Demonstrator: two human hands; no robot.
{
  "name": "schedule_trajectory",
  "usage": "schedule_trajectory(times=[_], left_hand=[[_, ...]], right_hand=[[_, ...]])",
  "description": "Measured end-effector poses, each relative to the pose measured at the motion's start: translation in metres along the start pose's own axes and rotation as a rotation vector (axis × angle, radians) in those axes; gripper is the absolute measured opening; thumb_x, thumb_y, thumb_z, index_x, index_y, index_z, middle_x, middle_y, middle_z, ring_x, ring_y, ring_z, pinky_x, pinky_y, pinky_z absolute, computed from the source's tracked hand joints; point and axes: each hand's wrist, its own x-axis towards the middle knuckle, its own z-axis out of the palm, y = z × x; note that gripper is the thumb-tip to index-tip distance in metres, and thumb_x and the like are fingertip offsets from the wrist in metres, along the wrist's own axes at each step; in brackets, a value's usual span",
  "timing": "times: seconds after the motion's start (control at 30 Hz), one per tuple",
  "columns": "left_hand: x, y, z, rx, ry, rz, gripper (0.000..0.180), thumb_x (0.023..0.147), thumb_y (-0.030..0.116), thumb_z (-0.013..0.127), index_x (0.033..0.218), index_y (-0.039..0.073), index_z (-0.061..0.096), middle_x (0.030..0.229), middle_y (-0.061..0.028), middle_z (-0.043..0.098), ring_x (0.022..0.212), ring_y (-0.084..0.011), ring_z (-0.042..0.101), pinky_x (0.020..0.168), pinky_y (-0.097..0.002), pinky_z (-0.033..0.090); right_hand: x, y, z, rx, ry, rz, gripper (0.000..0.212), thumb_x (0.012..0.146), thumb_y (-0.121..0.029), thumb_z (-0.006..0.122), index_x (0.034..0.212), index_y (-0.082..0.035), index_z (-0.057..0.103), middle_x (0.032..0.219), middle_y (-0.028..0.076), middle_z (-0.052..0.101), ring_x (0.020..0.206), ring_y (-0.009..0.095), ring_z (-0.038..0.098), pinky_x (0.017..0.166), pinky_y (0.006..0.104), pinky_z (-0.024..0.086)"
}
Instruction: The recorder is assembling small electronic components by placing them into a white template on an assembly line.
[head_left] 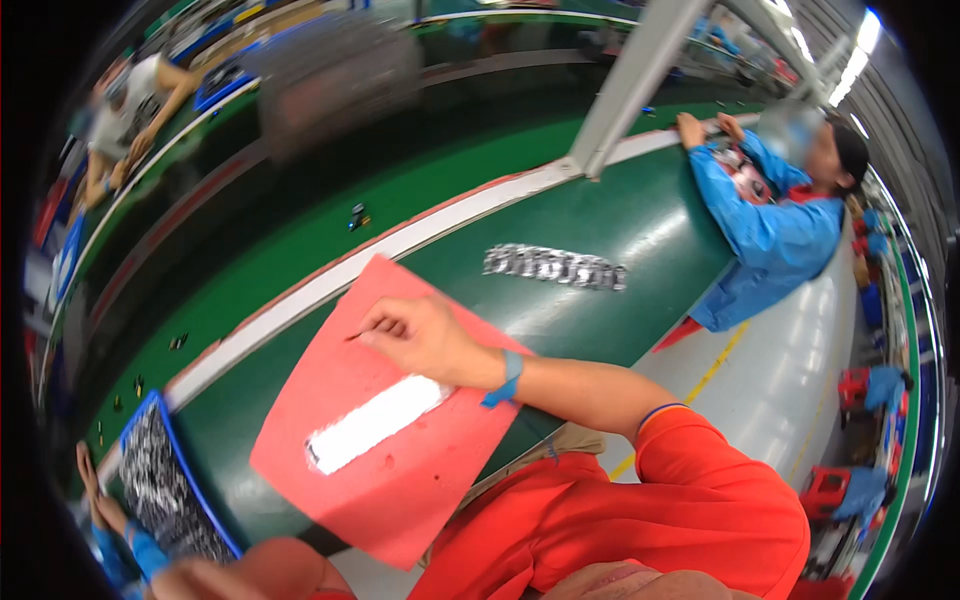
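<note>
Centrally, a small dark slender piece [354, 337] lies at the fingertips of the right hand [412, 338], pinched between thumb and forefinger, left of the knuckles in the frame. Both are above the upper part of a red sheet [375, 520], which slants across the middle of the frame. A bright white strip [375, 430] lies on the sheet below the hand, its upper right end near the wrist, which bears a blue wristband [507, 380]. The left hand [205, 580], a blur at the lower left edge, is well apart from the piece; its grip cannot be told. Under the sheet is a green worktop [590, 215], with a row of black-and-silver parts [555, 267] right of centre. A blue-edged tray [190, 470] of similarly coloured contents occupies the lower left. A co-worker in blue [770, 235] leans on the worktop at upper right.
</note>
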Motion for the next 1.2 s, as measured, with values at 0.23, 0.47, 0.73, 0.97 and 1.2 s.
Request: schedule_trajectory(times=[0.23, 0.47, 0.73, 0.97, 1.2], left_hand=[[0.029, 0.05, 0.082, -0.093, 1.019, -0.632, 0.019, 0.104, 0.025, 0.064, 0.1, 0.008, 0.057, 0.109, -0.0098, 0.056, 0.101, -0.0257, 0.056, 0.083, -0.0389, 0.049], [0.068, 0.018, 0.114, 0.329, 1.269, -0.658, 0.02, 0.102, 0.025, 0.066, 0.101, 0.007, 0.057, 0.109, -0.0115, 0.057, 0.1, -0.026, 0.057, 0.083, -0.0393, 0.049], [0.051, 0.026, 0.1, 0.581, 1.339, -0.562, 0.022, 0.099, 0.024, 0.068, 0.103, 0.005, 0.058, 0.11, -0.0133, 0.058, 0.1, -0.0264, 0.057, 0.083, -0.0398, 0.05], [0.066, 0.024, 0.139, 0.84, 1.206, -0.637, 0.023, 0.097, 0.023, 0.07, 0.104, 0.004, 0.058, 0.111, -0.0149, 0.059, 0.099, -0.0268, 0.058, 0.083, -0.0403, 0.05], [0.067, 0.015, 0.103, 0.983, 1.091, -0.701, 0.026, 0.095, 0.023, 0.072, 0.105, 0.003, 0.059, 0.111, -0.0165, 0.059, 0.098, -0.0272, 0.059, 0.083, -0.0407, 0.051]], right_hand=[[0.005, -0.003, -0.02, -0.046, 0.014, 0.069, 0.013, 0.099, -0.007, 0.074, 0.109, 0.0, 0.074, 0.093, 0.003, 0.075, 0.085, 0.007, 0.068, 0.073, 0.0233, 0.055], [0.002, 0.0, -0.029, -0.043, 0.04, 0.092, 0.013, 0.1, -0.004, 0.071, 0.11, 0.003, 0.07, 0.094, 0.004, 0.073, 0.083, 0.009, 0.067, 0.075, 0.0215, 0.054], [-0.002, -0.008, -0.009, 0.023, -0.001, 0.145, 0.015, 0.1, -0.006, 0.072, 0.112, 0.002, 0.067, 0.093, 0.005, 0.073, 0.078, 0.009, 0.066, 0.072, 0.0217, 0.054], [0.005, -0.003, -0.021, -0.012, 0.007, 0.174, 0.013, 0.1, -0.006, 0.072, 0.111, -0.001, 0.068, 0.091, 0.003, 0.072, 0.078, 0.007, 0.066, 0.07, 0.02, 0.053], [0.003, -0.005, -0.021, -0.028, 0.017, 0.174, 0.011, 0.1, -0.004, 0.071, 0.108, 0.002, 0.068, 0.092, 0.004, 0.071, 0.077, 0.008, 0.065, 0.07, 0.0205, 0.052]])
